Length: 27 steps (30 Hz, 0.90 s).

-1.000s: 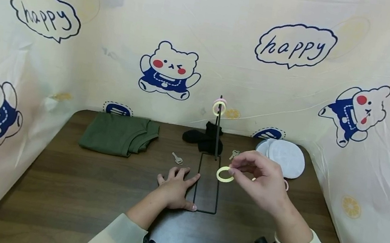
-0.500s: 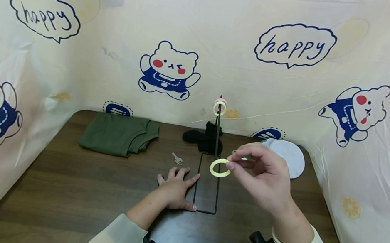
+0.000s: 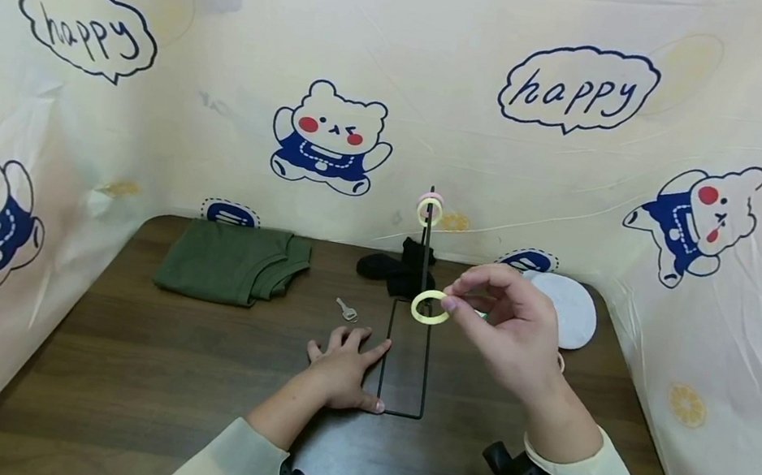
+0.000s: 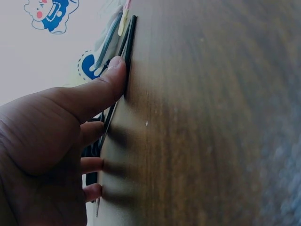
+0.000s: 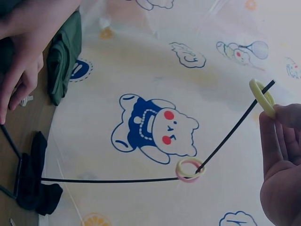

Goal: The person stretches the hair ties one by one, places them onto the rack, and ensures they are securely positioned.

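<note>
My right hand (image 3: 511,331) pinches a pale yellow ring (image 3: 413,314) between thumb and fingertips. In the right wrist view the yellow ring (image 5: 256,89) appears to be around the free tip of the black wire stand's rod (image 5: 230,133). A pink ring and another yellow ring (image 5: 181,165) hang together farther along, at the rod's bend. My left hand (image 3: 338,372) rests with spread fingers at the left side of the stand's rectangular base (image 3: 426,376), thumb and index finger touching the wire. The left wrist view shows the thumb (image 4: 101,94) against the base.
A folded dark green garment (image 3: 222,263) lies back left on the wooden table (image 3: 178,404). Black socks (image 3: 380,267) are behind the stand. A key (image 3: 345,310) lies near the left hand. Pale round pads (image 3: 573,311) and a partly hidden pink ring (image 3: 560,362) are at right.
My right hand has moved left and slightly up, bringing the yellow ring over to the rod's tip. My left hand and the stand have stayed in place.
</note>
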Each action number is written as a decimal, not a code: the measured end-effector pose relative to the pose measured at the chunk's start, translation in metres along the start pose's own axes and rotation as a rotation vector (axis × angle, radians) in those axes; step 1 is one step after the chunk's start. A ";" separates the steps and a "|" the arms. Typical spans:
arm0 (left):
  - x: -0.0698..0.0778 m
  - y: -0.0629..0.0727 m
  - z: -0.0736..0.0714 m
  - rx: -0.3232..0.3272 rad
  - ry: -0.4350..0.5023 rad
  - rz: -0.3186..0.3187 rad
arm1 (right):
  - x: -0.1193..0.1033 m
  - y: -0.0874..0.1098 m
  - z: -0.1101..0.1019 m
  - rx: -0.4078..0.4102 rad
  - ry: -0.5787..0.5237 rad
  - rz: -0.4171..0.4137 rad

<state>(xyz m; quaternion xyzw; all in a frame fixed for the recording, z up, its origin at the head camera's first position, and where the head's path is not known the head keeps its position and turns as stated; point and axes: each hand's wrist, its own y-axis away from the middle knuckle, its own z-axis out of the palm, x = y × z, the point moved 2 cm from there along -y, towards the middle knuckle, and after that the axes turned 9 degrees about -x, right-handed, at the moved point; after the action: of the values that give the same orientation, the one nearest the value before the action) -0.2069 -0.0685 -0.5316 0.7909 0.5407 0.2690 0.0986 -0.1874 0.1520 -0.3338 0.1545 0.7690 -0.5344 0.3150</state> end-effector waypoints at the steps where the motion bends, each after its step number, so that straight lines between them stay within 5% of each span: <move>1: 0.000 0.000 0.000 0.000 0.000 -0.002 | 0.002 0.000 0.000 0.007 -0.003 0.003; 15: 0.002 0.000 0.000 -0.007 -0.011 -0.006 | 0.026 -0.006 -0.004 0.113 0.073 0.044; 27: 0.001 0.002 0.000 -0.004 -0.005 0.001 | 0.054 -0.016 0.001 0.271 -0.023 0.119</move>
<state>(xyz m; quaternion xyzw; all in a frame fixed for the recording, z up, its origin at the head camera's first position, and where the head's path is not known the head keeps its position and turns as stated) -0.2056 -0.0682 -0.5303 0.7918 0.5393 0.2681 0.1015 -0.2371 0.1397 -0.3575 0.2349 0.6758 -0.6152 0.3311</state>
